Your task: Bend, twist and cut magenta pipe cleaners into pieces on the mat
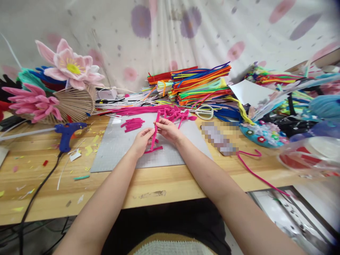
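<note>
Over a grey cutting mat [111,156], my left hand [145,140] pinches the lower part of a short magenta pipe cleaner piece [153,141]. Higher up the same upright piece, my right hand [167,129] closes its fingertips round it. Whether it is one strand or several side by side I cannot make out. Below my fingers a loose magenta piece [155,149] lies on the mat. To the left sits a small pile of cut magenta pieces [132,124]. Behind my hands lie magenta pipe cleaners bent into loops [174,113].
White-handled scissors [205,112] lie behind the mat, near bundles of coloured pipe cleaners [202,85]. A blue glue gun [66,136] with a trailing cord is at the left, below pink pipe-cleaner flowers [70,65]. A long magenta stem [262,180] hangs past the table's front edge.
</note>
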The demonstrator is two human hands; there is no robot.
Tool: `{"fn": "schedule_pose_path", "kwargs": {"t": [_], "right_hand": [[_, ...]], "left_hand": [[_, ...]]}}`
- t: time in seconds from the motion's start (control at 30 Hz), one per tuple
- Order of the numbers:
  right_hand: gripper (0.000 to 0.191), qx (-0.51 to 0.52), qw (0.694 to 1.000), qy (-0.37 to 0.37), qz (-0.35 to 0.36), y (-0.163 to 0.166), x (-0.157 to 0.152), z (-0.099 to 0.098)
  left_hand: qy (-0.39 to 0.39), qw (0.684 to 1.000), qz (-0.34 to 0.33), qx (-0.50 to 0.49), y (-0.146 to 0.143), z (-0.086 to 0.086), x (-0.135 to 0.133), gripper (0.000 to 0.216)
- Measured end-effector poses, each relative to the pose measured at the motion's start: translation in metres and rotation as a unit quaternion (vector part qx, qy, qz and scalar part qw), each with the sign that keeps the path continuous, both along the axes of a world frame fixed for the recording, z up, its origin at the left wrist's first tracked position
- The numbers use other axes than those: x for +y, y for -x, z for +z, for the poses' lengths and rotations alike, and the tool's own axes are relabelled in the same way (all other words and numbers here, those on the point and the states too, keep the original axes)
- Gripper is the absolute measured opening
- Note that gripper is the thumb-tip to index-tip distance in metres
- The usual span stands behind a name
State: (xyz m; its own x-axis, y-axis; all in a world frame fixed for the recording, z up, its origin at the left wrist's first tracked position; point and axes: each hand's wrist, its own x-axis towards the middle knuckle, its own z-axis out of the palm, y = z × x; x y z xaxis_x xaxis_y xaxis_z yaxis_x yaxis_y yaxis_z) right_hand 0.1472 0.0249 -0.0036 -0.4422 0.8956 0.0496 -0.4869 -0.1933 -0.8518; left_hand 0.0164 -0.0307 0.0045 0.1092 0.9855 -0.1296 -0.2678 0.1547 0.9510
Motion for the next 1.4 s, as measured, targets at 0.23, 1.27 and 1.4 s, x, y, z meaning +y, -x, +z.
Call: {"fn": "schedule_pose_path", "kwargs": {"t": [0.23,1.27,1.4], "right_hand": [[0.027,-0.014,1.0,0.002,0.027,0.002,-0.006,0.002],[0.02,-0.014,0.993,0.082,-0.084,0.008,0.008,0.002],[0.005,-0.077,0.988,0.12,-0.065,0.003,0.014,0.011]], "left_hand": [[-0.028,0.997,0.055,0.051,0.0,0.003,0.0,0.025],[0.058,0.998,-0.003,0.0,-0.007,0.004,0.002,0.022],[0.072,0.997,-0.01,0.033,-0.009,0.004,0.001,0.018]]}}
